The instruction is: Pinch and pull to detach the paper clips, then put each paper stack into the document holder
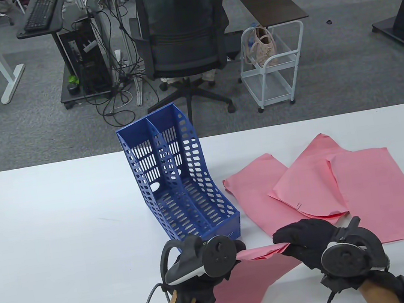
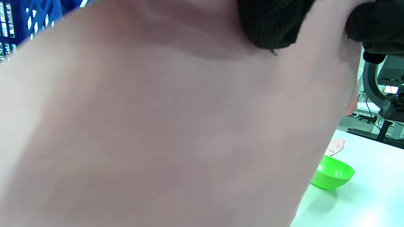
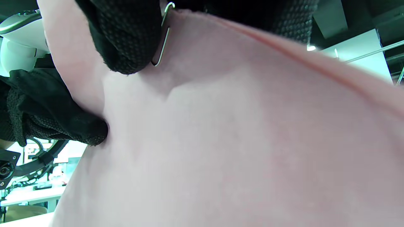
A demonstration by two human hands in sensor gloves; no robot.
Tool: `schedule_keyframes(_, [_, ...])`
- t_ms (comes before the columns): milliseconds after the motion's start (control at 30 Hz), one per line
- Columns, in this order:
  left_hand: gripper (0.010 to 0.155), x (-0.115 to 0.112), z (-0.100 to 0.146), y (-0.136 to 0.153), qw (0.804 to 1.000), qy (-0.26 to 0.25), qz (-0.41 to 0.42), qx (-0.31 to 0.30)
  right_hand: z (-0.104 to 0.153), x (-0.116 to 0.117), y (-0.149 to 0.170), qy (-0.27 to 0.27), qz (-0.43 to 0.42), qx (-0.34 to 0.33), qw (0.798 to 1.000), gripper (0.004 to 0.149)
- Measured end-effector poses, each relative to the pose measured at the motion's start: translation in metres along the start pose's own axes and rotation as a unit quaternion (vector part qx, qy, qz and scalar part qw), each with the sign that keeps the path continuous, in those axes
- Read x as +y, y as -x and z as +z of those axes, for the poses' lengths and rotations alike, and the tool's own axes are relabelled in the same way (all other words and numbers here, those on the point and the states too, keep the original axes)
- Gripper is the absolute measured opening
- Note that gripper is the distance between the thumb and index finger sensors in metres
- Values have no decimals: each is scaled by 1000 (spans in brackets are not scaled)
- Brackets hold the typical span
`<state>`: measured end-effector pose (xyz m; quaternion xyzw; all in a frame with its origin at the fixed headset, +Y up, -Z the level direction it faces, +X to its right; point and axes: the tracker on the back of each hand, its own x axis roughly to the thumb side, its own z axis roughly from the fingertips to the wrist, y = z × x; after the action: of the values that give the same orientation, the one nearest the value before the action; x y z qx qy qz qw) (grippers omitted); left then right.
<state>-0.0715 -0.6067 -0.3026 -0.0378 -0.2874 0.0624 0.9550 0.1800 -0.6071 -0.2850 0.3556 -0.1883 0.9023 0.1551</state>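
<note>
Both hands hold one pink paper stack up off the table at the front edge. My left hand pinches its upper edge on the left. My right hand pinches the same edge on the right, where a silver paper clip sits on the paper under my gloved fingertip. In the left wrist view the pink paper stack fills most of the frame. The blue document holder stands just behind my hands, with two slots that hold nothing.
Three more pink stacks lie flat on the right: one beside the holder, one with a clip at its near edge, one furthest right. A green bowl sits on the table in the left wrist view.
</note>
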Motion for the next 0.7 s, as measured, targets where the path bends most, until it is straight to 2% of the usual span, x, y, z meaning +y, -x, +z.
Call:
schedule_keyframes(467, [42,5,2,15,1000,-6,23,16,2,-9,7,13,29,23,999,35])
schedule_keyframes(700, [42,12,8,18,999,-23,21,22,5,-20,8,35,43,41,998,34])
